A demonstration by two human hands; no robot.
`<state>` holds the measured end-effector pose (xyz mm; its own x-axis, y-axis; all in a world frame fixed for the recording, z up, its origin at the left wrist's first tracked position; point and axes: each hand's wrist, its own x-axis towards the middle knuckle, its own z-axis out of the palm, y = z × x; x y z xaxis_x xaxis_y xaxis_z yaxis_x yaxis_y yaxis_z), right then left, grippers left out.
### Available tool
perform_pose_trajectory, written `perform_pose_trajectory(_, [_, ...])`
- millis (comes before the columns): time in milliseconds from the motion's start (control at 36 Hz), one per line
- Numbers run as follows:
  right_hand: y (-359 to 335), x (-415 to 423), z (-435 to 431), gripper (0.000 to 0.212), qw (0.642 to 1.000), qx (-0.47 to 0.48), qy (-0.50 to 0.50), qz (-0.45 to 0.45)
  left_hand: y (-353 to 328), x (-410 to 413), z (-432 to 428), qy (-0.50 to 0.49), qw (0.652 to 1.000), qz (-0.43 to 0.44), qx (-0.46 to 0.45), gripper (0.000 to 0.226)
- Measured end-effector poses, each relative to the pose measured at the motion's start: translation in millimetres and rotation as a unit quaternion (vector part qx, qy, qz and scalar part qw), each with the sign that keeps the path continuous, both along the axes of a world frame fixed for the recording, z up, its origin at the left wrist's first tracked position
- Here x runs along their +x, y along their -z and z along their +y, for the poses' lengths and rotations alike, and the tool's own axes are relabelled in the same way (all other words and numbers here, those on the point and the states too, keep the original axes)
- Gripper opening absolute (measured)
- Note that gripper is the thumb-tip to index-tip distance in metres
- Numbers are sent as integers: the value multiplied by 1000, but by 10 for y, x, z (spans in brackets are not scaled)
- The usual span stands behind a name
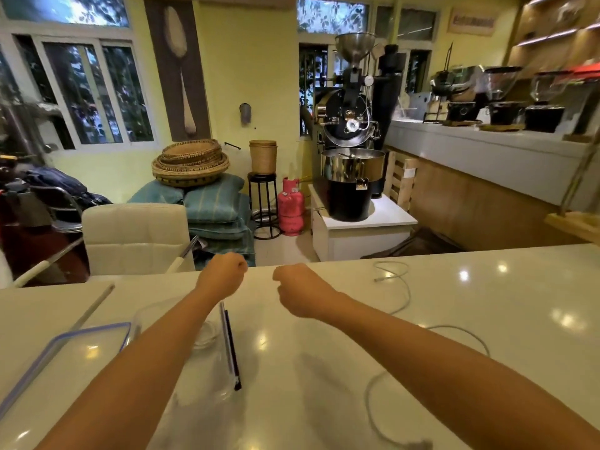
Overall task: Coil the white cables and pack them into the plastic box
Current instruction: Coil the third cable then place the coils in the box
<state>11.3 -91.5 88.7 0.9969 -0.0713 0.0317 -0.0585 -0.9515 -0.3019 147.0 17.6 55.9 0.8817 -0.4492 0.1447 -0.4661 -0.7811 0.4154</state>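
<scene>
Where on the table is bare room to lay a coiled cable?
Bare tabletop lies between the plastic box and the white cable, and again right of that cable toward the far corner. The left is crowded: box and lid side by side.

2 hands, the left hand (224,271) and the right hand (300,289), are hovering near the table's (519,287) far edge. 1 clear plastic box (211,378) is sitting toward its near-left corner, with 1 coil of white cable (206,336) lying inside and 1 blue-rimmed lid (74,352) lying just beside it at the left edge. Across the table's right half, loose white cable (408,289) is trailing in 3 visible stretches, the right forearm hiding whether they are forming 1 cable or more. Beyond the far edge, 1 white chair (136,235), 1 pink gas cylinder (290,209), 1 black stool (261,176) and 1 coffee roaster (349,125) are standing.
</scene>
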Motion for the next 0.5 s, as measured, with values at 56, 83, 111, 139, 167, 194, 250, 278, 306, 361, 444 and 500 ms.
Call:
perform_pose_trajectory(56, [-5,-40,-372,34,999,0,46,-15,-53,-91,-213,22,1000,-5,1,26])
perform_pose_trajectory(83, [4,-69,-560,33,997,-2,73,-20,-67,-144,-325,36,999,-4,0,28])
perform_pose_trajectory(111, [10,-102,-740,33,995,-2,100,-23,-68,-189,-440,53,999,-1,4,29])
perform_pose_trajectory(139, [28,-131,-918,33,992,-3,122,-28,-63,-238,-552,70,997,2,11,29])
perform_pose_trajectory(167, [37,-170,-1085,34,989,-6,143,-28,-48,-287,-663,87,996,7,21,27])
perform_pose_trajectory(194, [52,-210,-1244,34,987,-9,161,-31,-34,-344,-776,103,994,13,31,24])
perform_pose_trajectory(250, [101,-280,-1508,37,982,-10,188,-30,9,-442,-956,128,990,32,42,20])
perform_pose_trajectory(278, [121,-338,-1643,40,979,-10,204,-28,37,-487,-1079,142,988,42,41,21])
perform_pose_trajectory(306, [155,-371,-1748,42,976,-15,215,-23,68,-524,-1149,149,987,51,37,24])
perform_pose_trajectory(361, [242,-428,-1957,41,974,-31,225,-12,122,-605,-1294,163,984,69,27,28])
perform_pose_trajectory(444, [495,-447,-2244,41,971,-24,232,41,189,-712,-1442,177,981,77,18,28])
perform_pose_trajectory(500, [656,-407,-2423,43,970,-31,232,63,223,-751,-1492,180,980,79,9,29])
